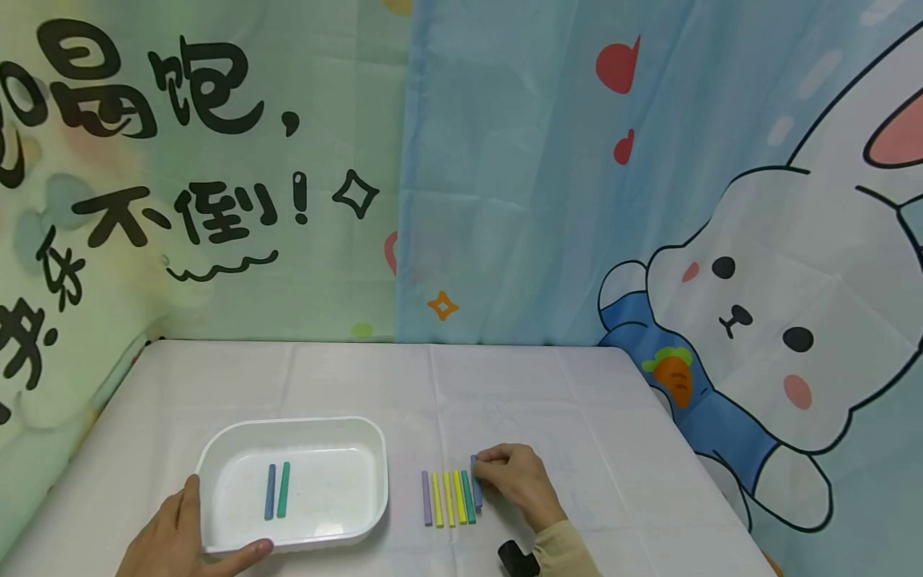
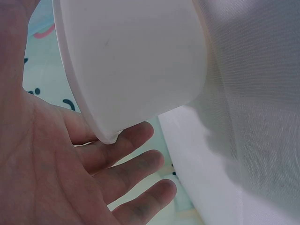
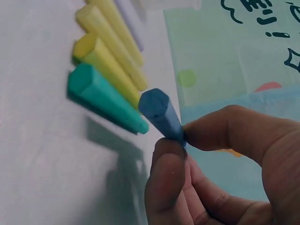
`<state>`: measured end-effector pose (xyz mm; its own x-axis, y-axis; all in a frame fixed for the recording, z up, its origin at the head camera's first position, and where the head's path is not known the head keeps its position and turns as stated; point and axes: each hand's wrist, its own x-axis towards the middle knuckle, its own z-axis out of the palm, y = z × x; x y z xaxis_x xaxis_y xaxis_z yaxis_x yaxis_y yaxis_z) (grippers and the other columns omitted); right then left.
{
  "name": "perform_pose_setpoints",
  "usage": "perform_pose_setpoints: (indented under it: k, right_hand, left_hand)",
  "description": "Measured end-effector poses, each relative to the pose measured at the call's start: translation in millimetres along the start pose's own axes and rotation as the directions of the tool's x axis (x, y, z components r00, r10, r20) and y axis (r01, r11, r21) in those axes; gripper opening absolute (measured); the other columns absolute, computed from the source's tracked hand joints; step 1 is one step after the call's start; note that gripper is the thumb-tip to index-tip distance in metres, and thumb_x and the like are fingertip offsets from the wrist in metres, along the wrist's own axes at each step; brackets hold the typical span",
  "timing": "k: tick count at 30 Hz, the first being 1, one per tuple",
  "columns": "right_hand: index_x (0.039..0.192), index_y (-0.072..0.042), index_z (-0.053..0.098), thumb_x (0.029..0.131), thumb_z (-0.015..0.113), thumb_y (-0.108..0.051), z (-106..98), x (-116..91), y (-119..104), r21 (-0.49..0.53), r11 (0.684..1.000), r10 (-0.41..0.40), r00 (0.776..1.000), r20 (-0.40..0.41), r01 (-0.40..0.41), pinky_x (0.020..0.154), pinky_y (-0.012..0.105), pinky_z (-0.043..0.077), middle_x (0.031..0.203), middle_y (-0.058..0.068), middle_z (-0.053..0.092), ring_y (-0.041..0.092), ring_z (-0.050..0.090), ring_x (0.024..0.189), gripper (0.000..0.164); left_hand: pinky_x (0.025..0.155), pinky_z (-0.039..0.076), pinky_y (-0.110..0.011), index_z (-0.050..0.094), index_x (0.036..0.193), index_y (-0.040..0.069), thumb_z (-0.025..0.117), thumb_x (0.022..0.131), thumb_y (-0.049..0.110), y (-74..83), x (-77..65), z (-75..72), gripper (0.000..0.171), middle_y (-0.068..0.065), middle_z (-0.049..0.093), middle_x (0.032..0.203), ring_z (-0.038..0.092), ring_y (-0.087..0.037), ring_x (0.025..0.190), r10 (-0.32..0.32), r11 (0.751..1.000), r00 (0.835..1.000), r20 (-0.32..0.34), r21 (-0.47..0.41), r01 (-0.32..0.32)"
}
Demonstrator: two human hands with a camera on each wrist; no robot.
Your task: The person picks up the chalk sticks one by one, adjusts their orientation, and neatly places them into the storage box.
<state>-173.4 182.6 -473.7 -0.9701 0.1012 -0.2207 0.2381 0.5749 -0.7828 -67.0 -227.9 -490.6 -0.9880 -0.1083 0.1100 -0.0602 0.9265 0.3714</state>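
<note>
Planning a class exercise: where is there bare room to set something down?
Widest: the white cloth between tray and curtain, and right of the right hand. A narrower strip lies between tray and purple stick. The tray is bare right of its green stick. Crowded: the row of sticks, and the tray's corner by the left hand.

Smooth plastic tray (image 1: 335, 489), matt chalky sticks (image 1: 449, 498), textured tablecloth (image 1: 620, 489)

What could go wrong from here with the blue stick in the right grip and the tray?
The right grip pinches the held blue stick near one end, so it might swivel or slip.
The row's green stick lies close by and could get knocked.
The left grip touches the white tray; a push might shift the two sticks inside.
</note>
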Motion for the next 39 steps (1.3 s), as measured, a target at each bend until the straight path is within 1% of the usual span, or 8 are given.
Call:
perform_pose_setpoints:
  k: [5,7,12,17,24,28,33,39]
  right_hand:
    - [0.104,-0.001,0.075,0.083,0.077,-0.017,2,-2,-8,0.077,0.997,-0.007,1.000,0.015,0.006,0.065,0.031,0.057,0.084,0.004,0.071,0.015,0.065,0.072,0.026]
    - [0.105,0.001,0.074,0.084,0.077,-0.017,3,-2,-12,0.111,0.994,-0.016,1.000,0.022,0.014,0.066,0.032,0.057,0.086,0.006,0.071,0.015,0.066,0.073,0.027]
    - [0.107,0.002,0.074,0.085,0.077,-0.017,6,-4,-22,0.174,0.984,-0.039,0.998,0.050,0.030,0.067,0.033,0.057,0.088,0.008,0.071,0.016,0.067,0.074,0.030]
    - [0.110,0.003,0.073,0.085,0.077,-0.018,7,-7,-30,0.216,0.976,-0.057,0.995,0.076,0.039,0.068,0.035,0.058,0.089,0.009,0.071,0.017,0.067,0.075,0.033]
    - [0.115,0.005,0.070,0.087,0.076,-0.018,13,-13,-40,0.324,0.945,-0.089,0.989,0.122,0.045,0.073,0.038,0.059,0.094,0.012,0.072,0.019,0.069,0.078,0.036]
    - [0.116,0.007,0.069,0.088,0.075,-0.018,20,-17,-44,0.357,0.933,-0.110,0.981,0.157,0.047,0.073,0.039,0.058,0.096,0.012,0.072,0.019,0.068,0.078,0.037]
    - [0.116,0.004,0.070,0.088,0.076,-0.021,29,-21,-53,0.370,0.928,-0.115,0.979,0.167,0.046,0.073,0.037,0.059,0.095,0.010,0.072,0.018,0.068,0.077,0.038]
    - [0.115,0.003,0.071,0.087,0.076,-0.019,42,-27,-65,0.411,0.907,-0.175,0.969,0.172,0.091,0.070,0.034,0.059,0.093,0.008,0.073,0.018,0.070,0.077,0.036]
  left_hand:
    - [0.085,0.051,-0.059,0.026,0.141,-0.024,0.073,0.067,0.081,-0.2,1.5,-1.2,0.137,-0.043,0.050,0.121,0.058,-0.051,0.105,-0.011,1.000,0.999,0.036,0.004,0.011]
    - [0.085,0.051,-0.059,0.026,0.141,-0.024,0.073,0.067,0.081,-0.2,1.4,-1.2,0.137,-0.043,0.050,0.122,0.058,-0.052,0.106,-0.008,1.000,0.999,0.033,0.004,0.008]
    - [0.084,0.051,-0.059,0.028,0.140,-0.024,0.076,0.066,0.080,0.2,0.5,-0.6,0.136,-0.043,0.050,0.121,0.058,-0.052,0.105,0.003,1.000,1.000,0.000,-0.010,-0.003]
    - [0.085,0.051,-0.059,0.027,0.141,-0.024,0.074,0.066,0.081,0.5,1.1,-1.0,0.137,-0.044,0.049,0.123,0.057,-0.052,0.106,-0.011,1.000,1.000,0.022,-0.008,0.012]
    - [0.085,0.050,-0.059,0.027,0.141,-0.024,0.075,0.066,0.080,0.3,0.8,-1.4,0.137,-0.043,0.050,0.122,0.057,-0.052,0.107,-0.006,1.000,1.000,0.017,-0.013,0.006]
    - [0.086,0.050,-0.060,0.027,0.141,-0.024,0.074,0.067,0.081,0.8,1.7,-1.4,0.138,-0.043,0.049,0.123,0.057,-0.052,0.107,-0.013,1.000,1.000,0.027,-0.010,0.013]
    - [0.084,0.051,-0.059,0.028,0.141,-0.024,0.075,0.066,0.081,0.8,1.0,-0.8,0.137,-0.043,0.050,0.122,0.058,-0.051,0.105,-0.009,1.000,1.000,0.008,-0.007,0.009]
    - [0.084,0.051,-0.059,0.027,0.141,-0.024,0.073,0.066,0.082,1.2,1.3,-0.9,0.137,-0.043,0.050,0.122,0.058,-0.051,0.106,-0.018,1.000,1.000,0.021,0.001,0.018]
